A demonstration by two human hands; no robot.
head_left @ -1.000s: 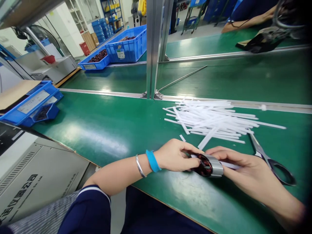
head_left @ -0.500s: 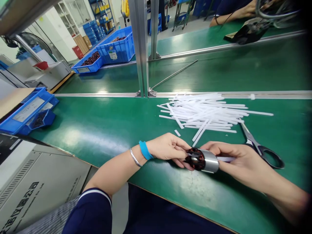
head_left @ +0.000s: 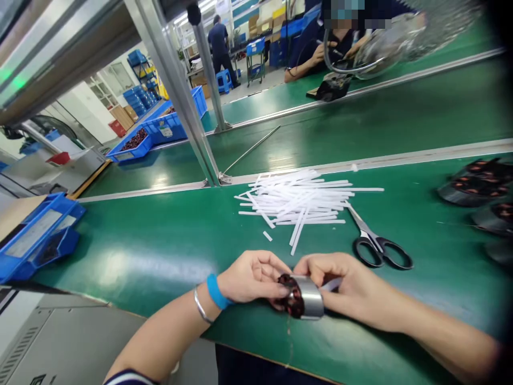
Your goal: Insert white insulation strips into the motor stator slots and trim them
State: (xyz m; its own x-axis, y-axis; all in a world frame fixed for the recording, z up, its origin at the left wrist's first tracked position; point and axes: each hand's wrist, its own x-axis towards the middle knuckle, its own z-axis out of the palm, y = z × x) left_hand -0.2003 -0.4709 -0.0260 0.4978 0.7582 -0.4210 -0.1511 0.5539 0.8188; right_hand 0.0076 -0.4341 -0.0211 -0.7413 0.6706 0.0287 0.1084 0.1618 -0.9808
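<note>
A motor stator [head_left: 310,299], a silver steel ring with dark copper windings at its end, is held just above the green bench. My left hand [head_left: 254,278] grips the winding end, thumb in front, with a blue band and a silver bangle at the wrist. At the steel end, my right hand [head_left: 340,280] pinches a white strip [head_left: 332,285] that runs toward the stator's bore; its far end is hidden. Its fingertips touch the ring. Beyond both hands lies a pile of white strips [head_left: 300,197], and black-handled scissors [head_left: 374,243] rest right of it.
More stators [head_left: 481,184] stand at the right edge, partly blurred. Blue bins [head_left: 40,230] sit at the left end of the bench [head_left: 160,235]. A metal post [head_left: 180,96] rises behind the strips. Across the green belt, a person's hands [head_left: 318,56] work near a fan.
The view has swung right and tilted, bringing more stators and the whole scissors into sight. Both hands still hold the stator and strip, with the stator turned slightly.
</note>
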